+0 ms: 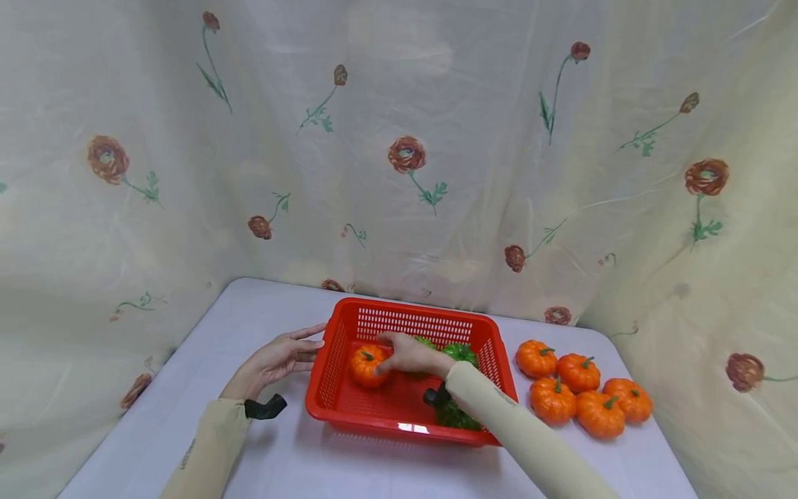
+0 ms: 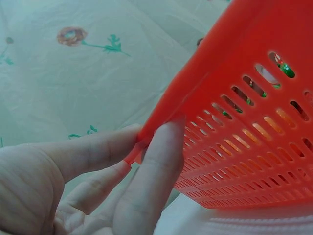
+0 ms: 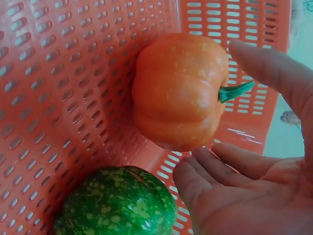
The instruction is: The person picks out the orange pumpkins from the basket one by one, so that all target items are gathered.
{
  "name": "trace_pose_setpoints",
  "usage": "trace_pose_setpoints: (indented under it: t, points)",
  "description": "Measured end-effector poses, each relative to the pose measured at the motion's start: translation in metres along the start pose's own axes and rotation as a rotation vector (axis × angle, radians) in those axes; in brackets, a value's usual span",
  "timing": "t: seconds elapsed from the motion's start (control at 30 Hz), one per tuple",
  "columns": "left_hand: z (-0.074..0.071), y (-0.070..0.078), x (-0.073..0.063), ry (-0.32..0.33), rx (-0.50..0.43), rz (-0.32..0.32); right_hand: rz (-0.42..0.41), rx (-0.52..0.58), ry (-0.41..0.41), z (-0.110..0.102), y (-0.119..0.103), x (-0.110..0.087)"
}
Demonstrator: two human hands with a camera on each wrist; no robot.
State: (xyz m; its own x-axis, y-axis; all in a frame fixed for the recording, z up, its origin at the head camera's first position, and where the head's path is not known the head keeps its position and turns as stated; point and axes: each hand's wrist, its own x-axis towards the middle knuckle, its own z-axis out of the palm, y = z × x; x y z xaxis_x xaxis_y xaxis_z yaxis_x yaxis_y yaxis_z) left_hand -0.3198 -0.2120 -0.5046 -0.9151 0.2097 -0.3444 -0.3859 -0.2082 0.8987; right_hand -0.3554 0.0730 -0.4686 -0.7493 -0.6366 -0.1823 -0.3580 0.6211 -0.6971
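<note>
A red plastic basket (image 1: 399,428) with slotted walls stands on the table. My left hand (image 1: 280,359) is at its left side and pinches the rim (image 2: 168,103) between thumb and fingers. Inside the basket, my right hand (image 1: 411,353) reaches over an orange pumpkin (image 1: 368,365) with a green stem. In the right wrist view, the right thumb and fingers spread around this pumpkin (image 3: 181,93), fingertips right at its sides. Green speckled pumpkins (image 1: 460,353) lie in the basket's right part, partly hidden by the right forearm; one green pumpkin (image 3: 120,203) shows below the orange one.
Several orange pumpkins (image 1: 580,373) sit in a group on the white tabletop (image 1: 274,312), right of the basket. A flowered curtain (image 1: 399,90) hangs behind the table and along its sides. A black strap (image 1: 264,407) is on the left wrist.
</note>
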Motion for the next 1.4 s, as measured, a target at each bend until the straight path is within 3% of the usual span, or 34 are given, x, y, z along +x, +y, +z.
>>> trace_pose_setpoints:
  t: [0.33,0.63,0.87,1.2,1.4]
  points:
    - [0.001,0.001,-0.001,-0.02,0.013,-0.002,0.001,-0.047,0.023,0.015,0.009,0.01]
    - [0.001,0.001,-0.001,-0.024,0.013,-0.002,0.022,-0.032,0.052,0.009,0.006,0.005]
    - [0.0,0.0,0.0,-0.004,0.009,-0.009,0.033,-0.015,0.087,0.002,0.0,-0.005]
    - [0.001,0.0,0.0,-0.01,0.015,0.004,-0.023,0.038,0.124,-0.011,-0.008,-0.029]
    - [0.001,-0.002,0.0,-0.012,0.018,0.012,0.015,0.08,0.147,-0.021,-0.008,-0.053]
